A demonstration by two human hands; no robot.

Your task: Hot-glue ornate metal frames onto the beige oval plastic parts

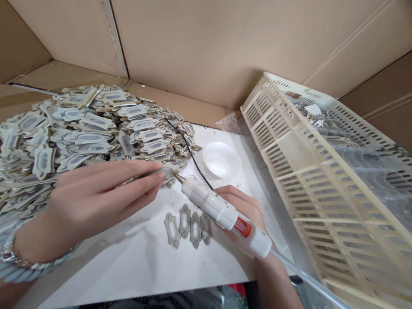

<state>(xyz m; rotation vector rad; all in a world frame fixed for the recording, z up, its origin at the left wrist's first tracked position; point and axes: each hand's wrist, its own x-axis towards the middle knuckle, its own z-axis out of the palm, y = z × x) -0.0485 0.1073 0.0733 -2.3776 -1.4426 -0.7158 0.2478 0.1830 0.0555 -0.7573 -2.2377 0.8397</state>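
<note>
My right hand is wrapped round a white glue gun with a red window in its side, partly hidden behind it. A clear glue stick runs out of its back end. The gun's pointed metal nozzle touches or almost touches a small flat frame-shaped plate, which my left hand pinches between its fingertips. My thumb is hidden. Below the nozzle, several matching oval-holed plates lie side by side on the white board.
A large heap of similar plates covers the left side. Behind the gun stands a white bowl, beside a black cord. A small clear bag lies further back. On the right is a cream plastic crate; cardboard walls rise behind.
</note>
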